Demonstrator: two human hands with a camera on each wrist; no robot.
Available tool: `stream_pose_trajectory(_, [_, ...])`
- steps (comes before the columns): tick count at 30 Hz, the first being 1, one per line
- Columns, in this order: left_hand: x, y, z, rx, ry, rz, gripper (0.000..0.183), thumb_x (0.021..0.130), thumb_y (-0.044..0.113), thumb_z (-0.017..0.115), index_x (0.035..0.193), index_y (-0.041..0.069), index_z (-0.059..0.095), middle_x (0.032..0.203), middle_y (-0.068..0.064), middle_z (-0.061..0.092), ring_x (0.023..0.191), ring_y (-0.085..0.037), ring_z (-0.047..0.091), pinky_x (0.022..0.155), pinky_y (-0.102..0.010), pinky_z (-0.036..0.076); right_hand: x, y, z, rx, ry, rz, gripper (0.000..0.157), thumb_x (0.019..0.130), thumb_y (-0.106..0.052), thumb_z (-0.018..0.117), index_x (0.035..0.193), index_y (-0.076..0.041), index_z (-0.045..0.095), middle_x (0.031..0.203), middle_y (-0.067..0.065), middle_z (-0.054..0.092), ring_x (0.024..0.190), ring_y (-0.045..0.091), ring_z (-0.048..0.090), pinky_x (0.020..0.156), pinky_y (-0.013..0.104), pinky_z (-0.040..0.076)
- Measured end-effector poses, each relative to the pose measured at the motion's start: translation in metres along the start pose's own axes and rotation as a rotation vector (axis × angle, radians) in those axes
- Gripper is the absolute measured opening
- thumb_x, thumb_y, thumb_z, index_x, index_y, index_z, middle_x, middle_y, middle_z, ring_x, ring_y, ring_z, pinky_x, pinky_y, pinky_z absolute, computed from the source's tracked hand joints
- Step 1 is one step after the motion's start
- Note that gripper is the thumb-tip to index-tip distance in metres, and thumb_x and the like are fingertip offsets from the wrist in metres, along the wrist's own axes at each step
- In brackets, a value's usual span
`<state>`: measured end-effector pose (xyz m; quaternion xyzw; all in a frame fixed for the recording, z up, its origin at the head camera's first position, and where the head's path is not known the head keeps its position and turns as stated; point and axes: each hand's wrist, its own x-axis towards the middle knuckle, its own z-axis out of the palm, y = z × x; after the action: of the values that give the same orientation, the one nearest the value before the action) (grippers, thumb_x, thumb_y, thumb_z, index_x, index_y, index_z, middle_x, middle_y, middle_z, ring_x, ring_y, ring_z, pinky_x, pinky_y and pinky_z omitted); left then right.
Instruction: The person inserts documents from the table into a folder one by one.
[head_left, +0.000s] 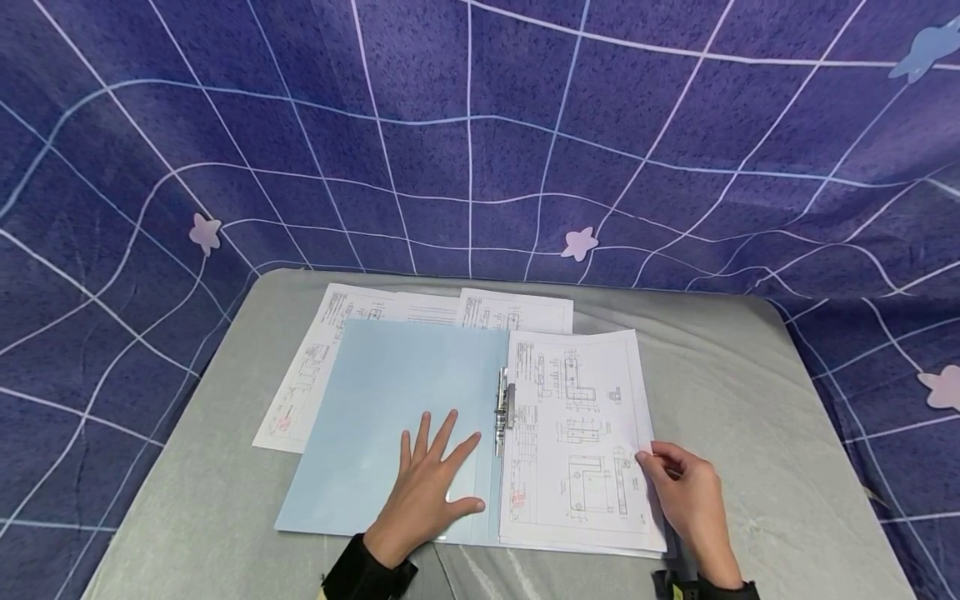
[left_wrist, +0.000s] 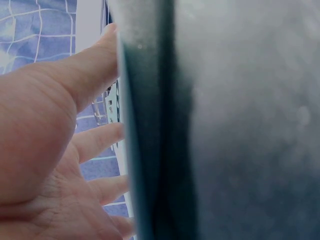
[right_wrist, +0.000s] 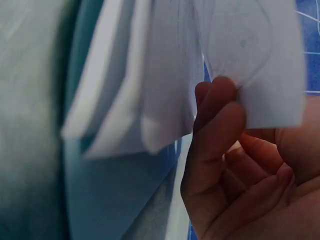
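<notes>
A light blue folder [head_left: 405,375] lies opened flat on the table, with a metal clip [head_left: 501,412] along its spine. On its right side rests a stack of printed drawing sheets [head_left: 555,433]. My left hand [head_left: 423,496] is spread with straight fingers on the folder's left cover. At the right edge of the stack my right hand [head_left: 686,492] pinches the top sheet between thumb and fingers. The right wrist view shows that sheet [right_wrist: 255,55] raised apart from the other pages [right_wrist: 165,75], which fan out over the blue cover.
More printed sheets [head_left: 300,375] stick out from under the folder's left side and its top edge. A grey cloth [head_left: 750,417] covers the table. Behind and around it hangs a purple curtain [head_left: 420,150] with a line grid and stars.
</notes>
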<state>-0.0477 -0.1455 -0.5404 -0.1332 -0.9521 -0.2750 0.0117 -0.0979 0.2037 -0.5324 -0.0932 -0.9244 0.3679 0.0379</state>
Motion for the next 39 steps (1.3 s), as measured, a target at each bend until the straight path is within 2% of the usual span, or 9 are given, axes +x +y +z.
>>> stream_pose_trajectory(10, [-0.003, 0.0, 0.001, 0.004, 0.003, 0.014, 0.087, 0.075, 0.045, 0.088, 0.151, 0.017, 0.054, 0.167, -0.02, 0.025, 0.154, -0.051, 0.005, 0.118, -0.07, -0.002, -0.002, -0.002, -0.005, -0.07, 0.029, -0.059, 0.034, 0.094, -0.015, 0.077, 0.124, 0.0, 0.071, 0.091, 0.012, 0.074, 0.069, 0.018, 0.062, 0.055, 0.022, 0.045])
stream_pose_trajectory(17, [-0.003, 0.001, 0.0, -0.002, -0.01, -0.004, 0.088, 0.074, 0.042, 0.09, 0.151, 0.017, 0.054, 0.167, -0.02, 0.024, 0.154, -0.051, 0.004, 0.117, -0.071, -0.001, -0.005, -0.004, -0.009, -0.072, 0.038, -0.076, 0.038, 0.092, -0.017, 0.079, 0.127, -0.005, 0.07, 0.102, 0.013, 0.075, 0.078, 0.023, 0.071, 0.061, 0.025, 0.05])
stream_pose_trajectory(22, [-0.003, 0.001, 0.001, 0.007, -0.004, -0.001, 0.088, 0.074, 0.042, 0.09, 0.151, 0.017, 0.054, 0.167, -0.02, 0.025, 0.154, -0.052, 0.005, 0.117, -0.07, -0.001, -0.009, -0.007, -0.009, -0.077, 0.035, -0.082, 0.04, 0.092, -0.016, 0.08, 0.129, -0.006, 0.069, 0.109, 0.016, 0.073, 0.079, 0.024, 0.069, 0.063, 0.026, 0.05])
stream_pose_trajectory(26, [-0.004, 0.001, 0.001, 0.014, 0.003, 0.006, 0.088, 0.074, 0.043, 0.089, 0.151, 0.017, 0.054, 0.167, -0.02, 0.025, 0.154, -0.051, 0.006, 0.118, -0.069, -0.001, -0.014, -0.008, -0.006, -0.097, 0.075, -0.182, 0.041, 0.088, -0.012, 0.083, 0.126, -0.004, 0.071, 0.11, 0.017, 0.069, 0.08, 0.024, 0.065, 0.064, 0.032, 0.05])
stream_pose_trajectory(28, [-0.003, 0.001, 0.001, 0.016, 0.003, 0.006, 0.088, 0.074, 0.044, 0.089, 0.151, 0.017, 0.054, 0.167, -0.02, 0.025, 0.154, -0.051, 0.006, 0.118, -0.069, -0.001, -0.016, -0.008, -0.003, -0.097, 0.1, -0.259, 0.043, 0.085, -0.01, 0.085, 0.125, -0.003, 0.071, 0.113, 0.019, 0.067, 0.089, 0.031, 0.065, 0.074, 0.041, 0.052])
stream_pose_trajectory(33, [-0.003, 0.001, 0.0, 0.005, -0.004, 0.002, 0.087, 0.076, 0.044, 0.087, 0.151, 0.017, 0.054, 0.167, -0.02, 0.024, 0.154, -0.05, 0.004, 0.118, -0.068, -0.003, -0.023, -0.01, 0.007, -0.06, 0.131, -0.448, 0.053, 0.076, -0.009, 0.09, 0.125, -0.003, 0.07, 0.128, 0.027, 0.06, 0.114, 0.051, 0.053, 0.091, 0.062, 0.041])
stream_pose_trajectory(39, [-0.002, 0.001, 0.001, 0.01, 0.009, 0.004, 0.087, 0.075, 0.043, 0.089, 0.151, 0.017, 0.055, 0.167, -0.02, 0.025, 0.154, -0.051, 0.005, 0.118, -0.07, -0.002, -0.032, -0.016, 0.017, -0.12, 0.087, -0.561, 0.064, 0.073, -0.019, 0.093, 0.13, -0.004, 0.067, 0.14, 0.029, 0.053, 0.128, 0.055, 0.047, 0.099, 0.067, 0.036])
